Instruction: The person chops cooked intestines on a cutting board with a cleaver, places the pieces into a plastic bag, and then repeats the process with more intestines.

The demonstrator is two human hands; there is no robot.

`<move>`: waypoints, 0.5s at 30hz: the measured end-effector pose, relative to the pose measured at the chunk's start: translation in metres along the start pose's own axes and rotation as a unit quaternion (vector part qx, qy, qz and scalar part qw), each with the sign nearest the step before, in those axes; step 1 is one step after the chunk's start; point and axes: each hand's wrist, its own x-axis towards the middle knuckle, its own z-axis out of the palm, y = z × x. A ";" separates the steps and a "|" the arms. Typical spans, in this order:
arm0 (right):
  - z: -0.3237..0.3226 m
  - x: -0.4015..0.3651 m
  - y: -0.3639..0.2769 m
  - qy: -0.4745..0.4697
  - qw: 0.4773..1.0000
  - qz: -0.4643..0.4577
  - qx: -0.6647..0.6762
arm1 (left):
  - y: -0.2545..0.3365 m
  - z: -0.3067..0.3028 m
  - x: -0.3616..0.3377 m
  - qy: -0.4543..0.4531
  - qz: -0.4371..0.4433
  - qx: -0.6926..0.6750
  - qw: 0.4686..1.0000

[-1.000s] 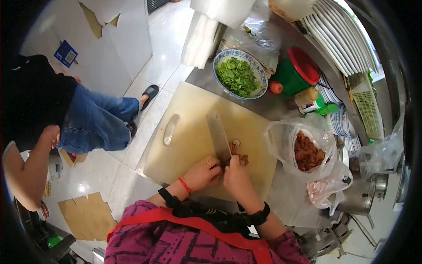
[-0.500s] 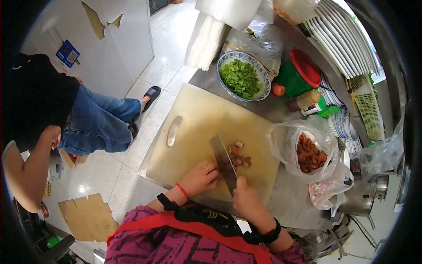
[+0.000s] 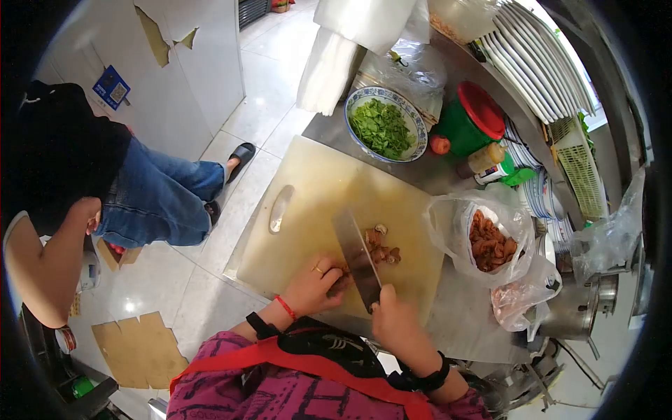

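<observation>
My right hand [image 3: 395, 318] is wrapped round the handle of a broad cleaver [image 3: 357, 255], whose blade stands on edge over the cutting board [image 3: 308, 182]. Left of the blade, my left hand [image 3: 313, 285] has its fingers curled over a brownish piece of meat [image 3: 343, 271], mostly hidden beneath them. Against the blade's right side lie several chopped meat pieces [image 3: 381, 252], reddish brown with a pale bit at the top. The board is pale yellow, with a handle slot at its upper left.
Behind the board stands a patterned bowl of chopped greens [image 3: 381, 126]. To the right are a bag of red-brown meat [image 3: 490, 241], another plastic bag [image 3: 521, 301], a green tub with a red lid [image 3: 476, 115] and stacked plates [image 3: 535, 59]. A person in jeans [image 3: 150, 199] stands at left.
My left hand's fingers have shifted slightly and lifted at the knuckles over the meat. The cleaver stays almost in place beside the chopped pieces. The camera view has moved a little.
</observation>
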 end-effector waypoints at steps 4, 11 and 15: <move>0.017 0.004 0.010 -0.052 0.998 -0.005 -0.016 | -0.007 0.007 -0.007 -0.030 -0.014 0.006 0.999; 0.041 0.048 0.000 0.028 1.000 -0.001 0.012 | -0.011 0.009 -0.010 -0.040 0.021 0.007 0.999; 0.032 0.034 0.004 0.075 0.996 0.017 0.056 | -0.004 -0.006 -0.013 0.002 -0.024 -0.021 0.999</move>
